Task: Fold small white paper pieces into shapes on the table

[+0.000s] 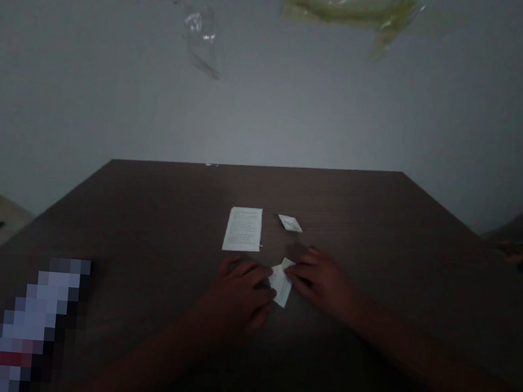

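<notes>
A small folded piece of printed paper [283, 289] lies on the dark table between my two hands. My left hand [247, 291] has its fingers curled at the paper's left side, with the thumb and fingertips on it. From the right, my right hand [321, 279] pinches the paper's upper right edge between thumb and fingers. Beyond my left hand lies a flat printed sheet [243, 229], covered in lines of text too small to read. A small folded paper piece [290, 223] rests farther back, just right of that sheet.
The brown wood-grain table [161, 206] meets a grey wall [269, 100] at its far edge. A pixelated, unreadable object [34, 317] sits at the near left. Clear tape [202, 34] and yellow tape [343, 10] cling to the wall above. The light is dim.
</notes>
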Demonstrator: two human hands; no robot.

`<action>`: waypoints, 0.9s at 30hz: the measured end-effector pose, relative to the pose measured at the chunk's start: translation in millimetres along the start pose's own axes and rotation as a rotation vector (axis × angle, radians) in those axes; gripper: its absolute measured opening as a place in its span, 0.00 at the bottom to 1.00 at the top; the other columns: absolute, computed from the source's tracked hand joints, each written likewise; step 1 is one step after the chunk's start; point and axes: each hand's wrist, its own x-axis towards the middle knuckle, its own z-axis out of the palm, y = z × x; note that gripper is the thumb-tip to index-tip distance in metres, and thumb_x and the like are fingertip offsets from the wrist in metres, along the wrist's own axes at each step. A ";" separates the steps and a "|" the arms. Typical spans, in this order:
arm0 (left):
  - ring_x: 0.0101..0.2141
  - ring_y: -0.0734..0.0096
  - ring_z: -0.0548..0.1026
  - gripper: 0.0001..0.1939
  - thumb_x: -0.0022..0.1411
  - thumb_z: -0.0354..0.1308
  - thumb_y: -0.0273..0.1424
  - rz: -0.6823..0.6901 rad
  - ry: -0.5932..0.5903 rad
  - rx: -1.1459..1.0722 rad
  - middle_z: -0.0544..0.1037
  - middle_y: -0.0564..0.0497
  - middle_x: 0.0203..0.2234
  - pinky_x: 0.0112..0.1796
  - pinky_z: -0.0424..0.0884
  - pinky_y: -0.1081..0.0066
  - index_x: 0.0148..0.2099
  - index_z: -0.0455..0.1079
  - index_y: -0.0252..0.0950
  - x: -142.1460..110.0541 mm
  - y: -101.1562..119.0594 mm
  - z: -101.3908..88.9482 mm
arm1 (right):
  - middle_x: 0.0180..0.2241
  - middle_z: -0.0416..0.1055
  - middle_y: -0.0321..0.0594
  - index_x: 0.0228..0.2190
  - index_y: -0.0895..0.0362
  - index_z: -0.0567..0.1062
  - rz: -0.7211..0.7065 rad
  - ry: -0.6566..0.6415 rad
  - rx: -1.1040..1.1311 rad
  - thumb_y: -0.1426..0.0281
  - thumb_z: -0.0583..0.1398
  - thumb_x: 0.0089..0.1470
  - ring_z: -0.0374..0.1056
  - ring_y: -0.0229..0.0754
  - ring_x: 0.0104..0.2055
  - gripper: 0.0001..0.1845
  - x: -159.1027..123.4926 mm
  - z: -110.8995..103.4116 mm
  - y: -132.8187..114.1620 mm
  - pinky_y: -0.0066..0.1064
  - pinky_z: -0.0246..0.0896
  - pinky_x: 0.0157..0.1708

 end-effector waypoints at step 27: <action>0.61 0.43 0.74 0.15 0.72 0.65 0.39 0.049 -0.061 -0.027 0.77 0.46 0.64 0.63 0.62 0.35 0.59 0.80 0.49 -4.3 13.4 -5.7 | 0.45 0.75 0.45 0.44 0.55 0.76 0.174 -0.012 0.112 0.75 0.70 0.51 0.71 0.55 0.50 0.17 -4.0 -6.5 -42.1 0.47 0.69 0.49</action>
